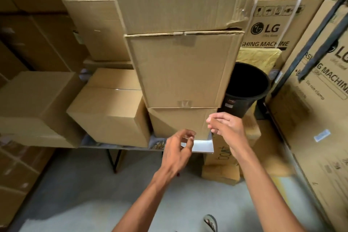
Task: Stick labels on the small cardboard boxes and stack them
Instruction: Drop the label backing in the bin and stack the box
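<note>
Head view is showing my left hand (178,147) pinching the near end of a white label (202,146), fingers (190,142) clamped on it, while my right hand (224,128), fingers together and flat, is pressing its far edge against the bottom box (178,122) of the stack on the tabletop (131,147). I am judging it best to keep the strip taut, line it up level, then smooth outward to avoid wrinkles.

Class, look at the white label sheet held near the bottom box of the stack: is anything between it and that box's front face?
Nothing visible. The label hangs just below the bottom box, pinched by the left hand; the right hand rests at the box's right edge. The front face above the label is bare cardboard.
</note>
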Available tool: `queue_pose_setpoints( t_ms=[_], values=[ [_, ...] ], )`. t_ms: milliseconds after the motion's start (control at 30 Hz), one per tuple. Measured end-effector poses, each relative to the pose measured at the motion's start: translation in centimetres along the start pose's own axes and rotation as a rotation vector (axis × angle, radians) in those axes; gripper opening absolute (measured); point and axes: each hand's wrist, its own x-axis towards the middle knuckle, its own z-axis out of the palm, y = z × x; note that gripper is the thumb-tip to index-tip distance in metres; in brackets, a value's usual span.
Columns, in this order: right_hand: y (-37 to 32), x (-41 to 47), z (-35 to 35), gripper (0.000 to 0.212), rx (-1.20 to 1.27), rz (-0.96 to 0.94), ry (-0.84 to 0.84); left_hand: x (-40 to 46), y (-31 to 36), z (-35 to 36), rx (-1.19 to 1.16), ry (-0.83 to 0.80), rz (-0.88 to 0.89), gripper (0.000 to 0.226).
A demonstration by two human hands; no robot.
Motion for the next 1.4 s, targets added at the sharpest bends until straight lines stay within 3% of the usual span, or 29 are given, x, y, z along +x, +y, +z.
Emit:
queue_pose_setpoints(
  t_ms=[367, 633, 933, 1100, 1300, 1400],
  values=[
    [0.2, -8.8, 20.4, 0.007, 0.030, 0.040, -0.335, -7.6, -6.4, -17.9, -0.098, 0.283, -0.086, 0.014],
    [-1.6, -11.5, 32.9, 0.011, 0.012, 0.046, -0.435, -9.3, -10.2, -29.4, -0.066, 0.422, -0.114, 0.015],
    [-3.4, -7.1, 41.6, 0.009, 0.020, -0.016, -0.457, -3.8, -12.4, -38.8, -0.074, 0.629, -0.018, 0.015],
    [-3.6, -2.7, 49.0, 0.042, -0.034, -0.023, -0.475, 0.6, -15.0, -46.1, 0.004, 0.705, -0.045, 0.013],
    [-3.9, 0.1, 55.7, 0.062, -0.037, 0.016, -0.498, 5.3, -18.1, -53.0, 0.063, 0.794, -0.083, 0.017],
    [-3.1, 0.8, 57.3, 0.076, -0.166, 0.018, -0.474, 7.2, -19.2, -55.1, 0.061, 0.827, -0.147, 0.015]
  ],
)
